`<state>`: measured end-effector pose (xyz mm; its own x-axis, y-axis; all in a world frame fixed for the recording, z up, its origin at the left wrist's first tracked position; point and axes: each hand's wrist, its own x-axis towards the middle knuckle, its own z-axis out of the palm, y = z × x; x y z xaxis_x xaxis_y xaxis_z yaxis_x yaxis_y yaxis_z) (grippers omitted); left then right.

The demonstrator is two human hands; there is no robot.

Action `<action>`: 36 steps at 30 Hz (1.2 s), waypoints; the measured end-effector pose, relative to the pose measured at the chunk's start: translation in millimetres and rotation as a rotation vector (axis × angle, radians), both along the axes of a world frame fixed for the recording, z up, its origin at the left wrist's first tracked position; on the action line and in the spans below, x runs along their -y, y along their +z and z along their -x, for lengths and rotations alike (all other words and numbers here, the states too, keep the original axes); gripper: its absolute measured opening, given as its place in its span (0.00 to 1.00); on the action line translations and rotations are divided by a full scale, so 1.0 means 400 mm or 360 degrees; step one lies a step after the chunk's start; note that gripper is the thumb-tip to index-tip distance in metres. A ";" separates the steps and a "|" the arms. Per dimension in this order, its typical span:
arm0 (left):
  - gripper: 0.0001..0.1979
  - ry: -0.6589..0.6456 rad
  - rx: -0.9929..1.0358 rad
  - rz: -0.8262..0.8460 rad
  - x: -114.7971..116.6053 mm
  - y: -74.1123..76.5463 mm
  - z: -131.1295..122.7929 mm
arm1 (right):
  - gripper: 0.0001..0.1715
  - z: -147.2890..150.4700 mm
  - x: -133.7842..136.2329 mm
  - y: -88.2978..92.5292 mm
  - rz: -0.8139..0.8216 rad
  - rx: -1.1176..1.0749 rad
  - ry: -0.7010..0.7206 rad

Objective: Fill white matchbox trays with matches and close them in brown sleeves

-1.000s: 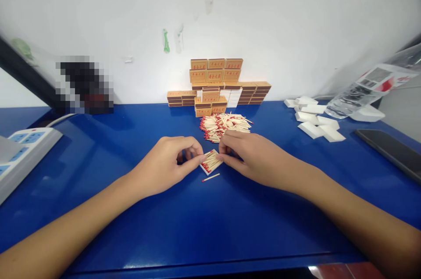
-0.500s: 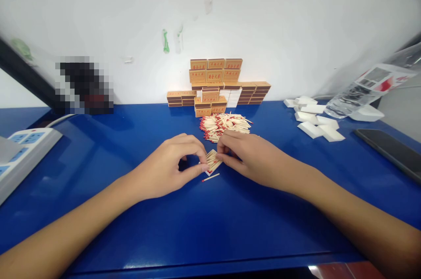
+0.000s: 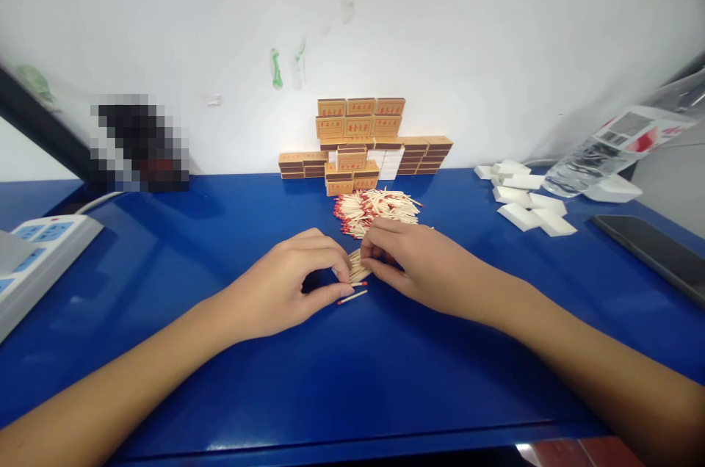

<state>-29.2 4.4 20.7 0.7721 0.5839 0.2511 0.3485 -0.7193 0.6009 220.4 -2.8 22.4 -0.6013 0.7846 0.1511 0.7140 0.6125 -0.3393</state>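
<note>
The left hand (image 3: pixel 286 283) and the right hand (image 3: pixel 418 261) meet fingertip to fingertip. Both pinch a small bundle of red-tipped wooden matches (image 3: pixel 358 266) from opposite ends, low over the glossy blue table (image 3: pixel 330 379). Just nearer than the grip lies a single loose match (image 3: pixel 352 297). Just beyond it is a loose heap of matches (image 3: pixel 380 204), then stacked tan cardboard matchboxes (image 3: pixel 360 136). Well to the right lie white paper trays (image 3: pixel 529 199).

The bench (image 3: pixel 358 379) is showing a smooth, glossy blue top. The match pile (image 3: pixel 380 205) is looking like pale wood, matt red heads. Behind the pile, matchboxes (image 3: pixel 360 126) are showing matt brown cardboard.
</note>
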 end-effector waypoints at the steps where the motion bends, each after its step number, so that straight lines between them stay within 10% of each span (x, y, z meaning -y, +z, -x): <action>1: 0.04 0.0006 -0.0008 -0.0025 0.000 -0.001 0.001 | 0.05 0.000 0.000 -0.001 0.0001 -0.0003 -0.0004; 36: 0.05 0.0108 -0.0005 -0.0127 0.001 0.016 0.003 | 0.08 -0.025 -0.019 0.001 -0.0223 0.0149 0.0019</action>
<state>-30.3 4.1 27.1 0.7322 0.6130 0.2967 0.3997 -0.7395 0.5417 230.6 4.8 22.8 -0.6270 0.7525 0.2015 0.7308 0.6577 -0.1826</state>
